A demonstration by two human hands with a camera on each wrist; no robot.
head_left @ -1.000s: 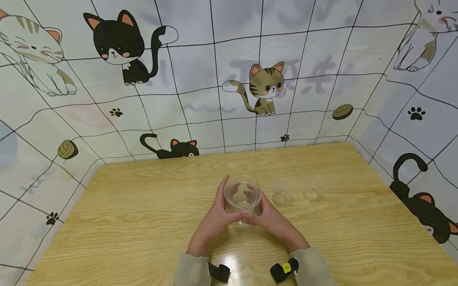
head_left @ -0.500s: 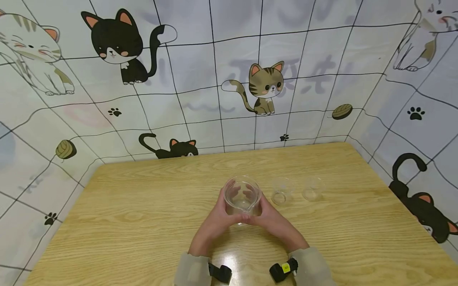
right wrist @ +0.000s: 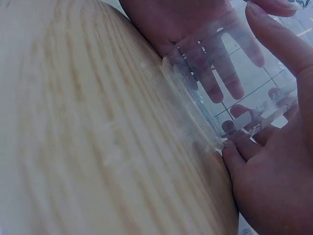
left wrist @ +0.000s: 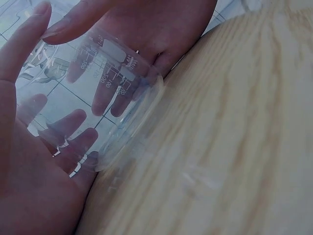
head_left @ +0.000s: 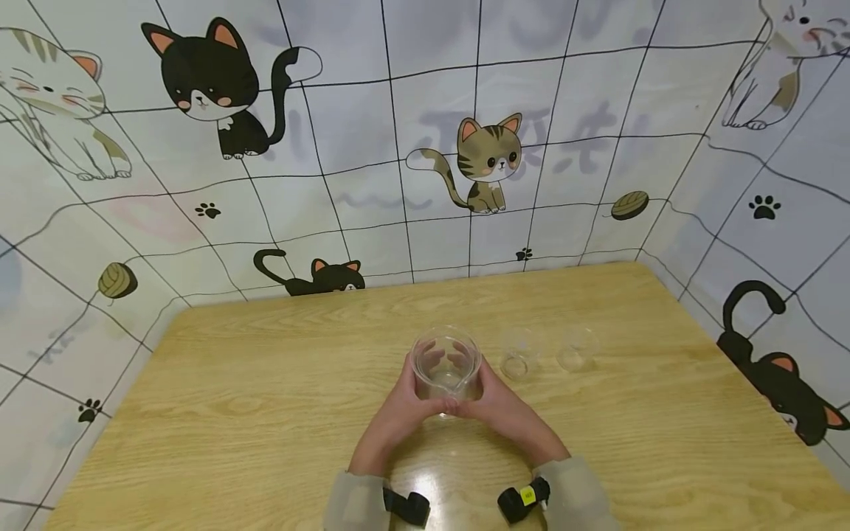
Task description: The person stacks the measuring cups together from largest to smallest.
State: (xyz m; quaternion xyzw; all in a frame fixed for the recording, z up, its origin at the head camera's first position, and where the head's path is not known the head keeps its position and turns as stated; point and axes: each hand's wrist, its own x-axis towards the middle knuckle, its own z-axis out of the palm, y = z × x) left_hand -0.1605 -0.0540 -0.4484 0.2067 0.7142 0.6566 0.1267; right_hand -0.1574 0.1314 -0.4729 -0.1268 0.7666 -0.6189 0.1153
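A clear glass beaker (head_left: 446, 376) with a spout on its near side stands upright at the middle of the table. My left hand (head_left: 406, 402) curls round its left side, and my right hand (head_left: 494, 402) does the same on the right. The thumbs meet in front, just below the spout. Through the glass, the fingers of both hands show on the far side. White volume marks are printed on the beaker wall (left wrist: 110, 73) in the left wrist view. From the right wrist, the beaker's base (right wrist: 190, 105) appears right at the wooden tabletop.
To the right of the beaker stand two smaller clear glass vessels, a nearer one (head_left: 516, 361) and a farther one (head_left: 578, 354). The wooden table (head_left: 265, 413) ends at a cat-patterned cloth wall (head_left: 372, 206) at the back and sides.
The left index finger, which stuck up beside the rim a second ago, now lies lower against the glass. The beaker stays in both hands; the head view has shifted slightly.
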